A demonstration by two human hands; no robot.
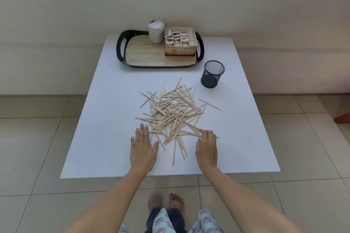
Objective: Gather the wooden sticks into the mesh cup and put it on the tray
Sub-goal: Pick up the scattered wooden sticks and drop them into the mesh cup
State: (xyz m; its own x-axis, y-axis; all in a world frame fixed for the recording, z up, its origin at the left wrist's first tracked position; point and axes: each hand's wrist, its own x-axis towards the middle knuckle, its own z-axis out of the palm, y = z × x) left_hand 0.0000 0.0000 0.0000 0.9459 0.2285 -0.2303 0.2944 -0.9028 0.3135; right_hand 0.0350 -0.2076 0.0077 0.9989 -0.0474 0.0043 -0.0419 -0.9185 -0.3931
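A loose heap of thin wooden sticks [173,115] lies scattered over the middle of the white table [106,111]. The dark mesh cup [212,73] stands upright and looks empty, to the right behind the heap. A black-rimmed tray [144,56] with a wood-look floor sits at the table's far edge. My left hand [143,147] rests flat on the table at the heap's near left edge, fingers spread, holding nothing. My right hand [206,147] is at the heap's near right edge, fingers curled down onto a few sticks; whether it grips them is unclear.
On the tray stand a white lidded cup [155,31] and a cardboard box of sachets [180,43], filling its right half. Tiled floor surrounds the low table, and a pale wall rises behind it. My bare feet [166,203] are near the front edge.
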